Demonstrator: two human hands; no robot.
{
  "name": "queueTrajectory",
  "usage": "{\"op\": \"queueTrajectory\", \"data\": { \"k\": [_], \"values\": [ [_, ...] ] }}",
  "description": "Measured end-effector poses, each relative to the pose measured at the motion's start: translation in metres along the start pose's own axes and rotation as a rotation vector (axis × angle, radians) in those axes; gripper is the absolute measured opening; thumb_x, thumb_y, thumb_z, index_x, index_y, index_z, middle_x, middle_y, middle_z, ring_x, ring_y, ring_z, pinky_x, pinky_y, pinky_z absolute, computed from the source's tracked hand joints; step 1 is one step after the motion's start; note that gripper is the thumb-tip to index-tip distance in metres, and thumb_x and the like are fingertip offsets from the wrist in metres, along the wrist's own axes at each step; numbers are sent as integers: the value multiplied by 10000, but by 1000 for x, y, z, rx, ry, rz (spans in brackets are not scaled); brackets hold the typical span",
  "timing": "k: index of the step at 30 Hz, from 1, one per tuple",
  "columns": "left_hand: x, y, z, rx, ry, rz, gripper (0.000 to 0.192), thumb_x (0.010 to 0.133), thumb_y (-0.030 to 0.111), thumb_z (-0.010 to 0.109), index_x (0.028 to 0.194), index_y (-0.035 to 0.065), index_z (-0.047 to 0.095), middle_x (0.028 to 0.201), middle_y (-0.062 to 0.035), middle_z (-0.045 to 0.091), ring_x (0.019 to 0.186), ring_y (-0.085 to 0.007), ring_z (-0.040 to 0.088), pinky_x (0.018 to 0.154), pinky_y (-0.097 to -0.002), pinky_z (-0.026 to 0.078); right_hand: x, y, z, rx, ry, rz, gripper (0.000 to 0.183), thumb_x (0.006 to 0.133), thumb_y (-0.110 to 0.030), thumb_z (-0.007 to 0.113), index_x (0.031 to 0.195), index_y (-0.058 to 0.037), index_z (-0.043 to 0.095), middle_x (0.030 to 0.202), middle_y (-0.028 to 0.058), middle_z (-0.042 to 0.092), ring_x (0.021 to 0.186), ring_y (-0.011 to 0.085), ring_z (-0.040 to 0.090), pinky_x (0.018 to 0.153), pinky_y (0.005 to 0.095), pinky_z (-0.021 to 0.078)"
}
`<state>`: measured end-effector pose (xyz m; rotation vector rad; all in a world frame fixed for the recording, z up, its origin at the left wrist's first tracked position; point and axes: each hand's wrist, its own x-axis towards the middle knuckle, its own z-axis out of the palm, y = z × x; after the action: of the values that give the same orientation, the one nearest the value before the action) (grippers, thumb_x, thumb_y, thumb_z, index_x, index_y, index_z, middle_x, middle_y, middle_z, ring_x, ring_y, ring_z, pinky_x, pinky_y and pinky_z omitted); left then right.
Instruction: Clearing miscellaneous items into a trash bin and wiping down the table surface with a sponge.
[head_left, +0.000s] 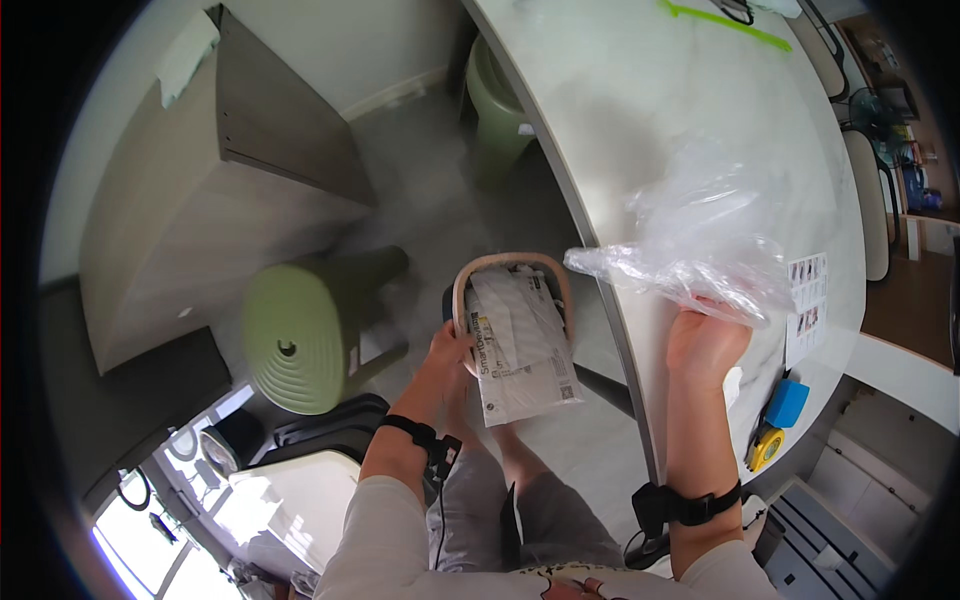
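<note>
My left hand (452, 343) grips the left side of a bin (459, 300) with a tan rim, held low beside the table. A white plastic mailing bag (521, 352) with printing lies in the bin and hangs over its near edge. Over the white marbled table (600, 97), my right hand (712, 322) is closed on a crumpled clear plastic bag (697, 232), which partly hides the fingers. A sheet with small pictures (806, 311) lies on the table right of that hand. Nearer me are a blue block-shaped object (787, 403) and a yellow tape measure (766, 448).
The table edge runs between my arms. Green stools stand left (296, 337) and partly under the table (499, 112). A grey-brown cabinet (285, 112) is at upper left. A bright green strip (739, 26) lies at the table's far end; chairs (866, 202) line its right side.
</note>
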<state>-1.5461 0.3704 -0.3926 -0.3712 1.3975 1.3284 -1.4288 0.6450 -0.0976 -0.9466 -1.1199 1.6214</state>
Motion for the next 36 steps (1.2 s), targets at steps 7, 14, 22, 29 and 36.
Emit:
{"op": "queueTrajectory", "data": {
  "k": [7,14,22,29,36],
  "values": [
    [59,-81,7,110,-62,18,381,739,-79,532,1115,-30,497,952,-117,592,830,-225,622,766,-341,533,-4,-7,-10,131,-200,-184,230,944,-129,433,1148,-45,499,1097,79,562,1010,200,556,866,373,479],
    [96,-142,-1,177,-7,-92,397,727,23,628,1115,-7,548,945,-108,625,845,-205,612,770,-326,498,-3,-8,-18,78,-129,-168,233,946,-121,412,1144,-39,502,1066,70,572,980,183,569,846,350,489],
    [83,-122,-78,755,202,-27,468,717,109,652,1137,-35,504,955,-178,621,866,-288,633,721,-374,517,-6,-3,-2,145,-167,-147,265,942,-114,411,1187,-36,478,1151,91,548,1057,208,545,896,367,464],
    [20,-88,-102,869,34,28,593,788,211,642,1299,-1,429,1193,-196,546,1071,-266,546,890,-362,450,-2,6,8,47,13,-97,293,899,-88,473,1189,-40,479,1104,95,565,968,219,576,807,343,491],
    [-115,46,10,429,-246,134,488,874,162,584,1318,21,436,1261,-101,534,1162,-201,489,984,-309,375,2,-14,14,7,80,-83,233,879,-49,487,1112,-41,486,1006,98,576,872,195,590,716,316,512]
  ]
}}
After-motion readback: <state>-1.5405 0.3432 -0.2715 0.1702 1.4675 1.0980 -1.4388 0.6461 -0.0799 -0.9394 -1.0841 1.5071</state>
